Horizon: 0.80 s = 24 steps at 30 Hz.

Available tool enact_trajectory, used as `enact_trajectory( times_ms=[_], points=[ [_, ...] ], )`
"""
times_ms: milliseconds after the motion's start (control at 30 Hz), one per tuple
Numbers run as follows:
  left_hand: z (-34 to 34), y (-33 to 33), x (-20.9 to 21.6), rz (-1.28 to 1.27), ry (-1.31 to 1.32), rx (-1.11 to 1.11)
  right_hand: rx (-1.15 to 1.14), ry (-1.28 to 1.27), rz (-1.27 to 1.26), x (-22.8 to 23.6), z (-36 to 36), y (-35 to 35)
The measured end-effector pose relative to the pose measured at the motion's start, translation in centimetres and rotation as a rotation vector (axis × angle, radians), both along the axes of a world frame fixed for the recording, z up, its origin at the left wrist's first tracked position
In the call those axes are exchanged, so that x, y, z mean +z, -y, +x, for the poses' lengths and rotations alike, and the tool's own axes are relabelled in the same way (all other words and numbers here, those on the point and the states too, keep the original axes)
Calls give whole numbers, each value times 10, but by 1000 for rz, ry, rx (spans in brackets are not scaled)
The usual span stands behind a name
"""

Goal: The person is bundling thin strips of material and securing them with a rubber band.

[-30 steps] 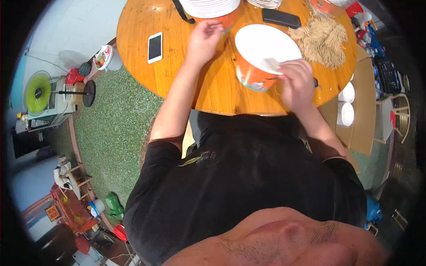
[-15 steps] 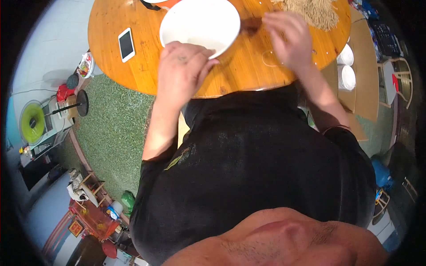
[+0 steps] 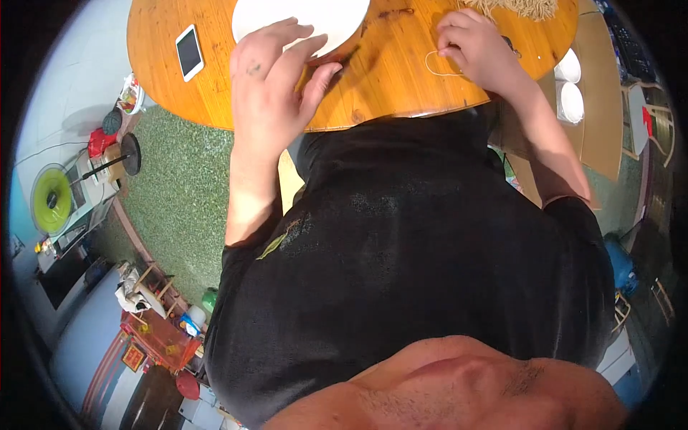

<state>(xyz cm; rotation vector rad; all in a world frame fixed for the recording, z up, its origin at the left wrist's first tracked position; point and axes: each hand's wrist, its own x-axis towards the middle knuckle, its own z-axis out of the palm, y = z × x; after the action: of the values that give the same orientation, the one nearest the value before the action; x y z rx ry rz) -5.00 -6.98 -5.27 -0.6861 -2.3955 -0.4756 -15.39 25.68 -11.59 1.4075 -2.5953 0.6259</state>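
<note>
A white bowl [image 3: 315, 16], cut off by the top edge, is on the round wooden table. My left hand [image 3: 276, 79] is at its near side, fingers spread and thumb apart, gripping nothing; whether the fingertips touch the rim I cannot tell. To the right, my right hand [image 3: 484, 57] is low over the table with its fingers curled in. A thin pale string [image 3: 428, 66] bends in a loop out from under those fingers, which appear closed on it. Beyond that hand lies a bundle of beige strands [image 3: 527, 8].
A white phone [image 3: 189, 53] lies on the left of the table [image 3: 387, 89]. Dark smudges mark the wood past the bowl. White bowls [image 3: 570, 100] stand on cardboard [image 3: 600, 132] at the right. A green fan [image 3: 53, 198] stands at the far left.
My left hand has opened away from the bowl's rim. My right hand has come down onto the table by the string and curled its fingers. The view has shifted slightly.
</note>
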Motion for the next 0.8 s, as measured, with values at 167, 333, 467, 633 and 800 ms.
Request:
enact_trajectory(
  times_ms=[167, 333, 467, 633, 800],
  points=[
    [26, -15, -10, 204, -86, -86, -23, -38, -43, 12, 11, 14],
    [42, -44, -19, 367, 234, -180, -73, 165, -231, 31, 31, 31],
    [50, -69, -27, 791, 758, -121, -86, 430, -527, 46, 57, 50],
    [42, -78, -45, 1154, 854, -217, 25, 692, -738, 52, 77, 67],
    [49, -56, -48, 1140, 991, -155, -34, 504, -574, 44, 64, 51]
  ],
)
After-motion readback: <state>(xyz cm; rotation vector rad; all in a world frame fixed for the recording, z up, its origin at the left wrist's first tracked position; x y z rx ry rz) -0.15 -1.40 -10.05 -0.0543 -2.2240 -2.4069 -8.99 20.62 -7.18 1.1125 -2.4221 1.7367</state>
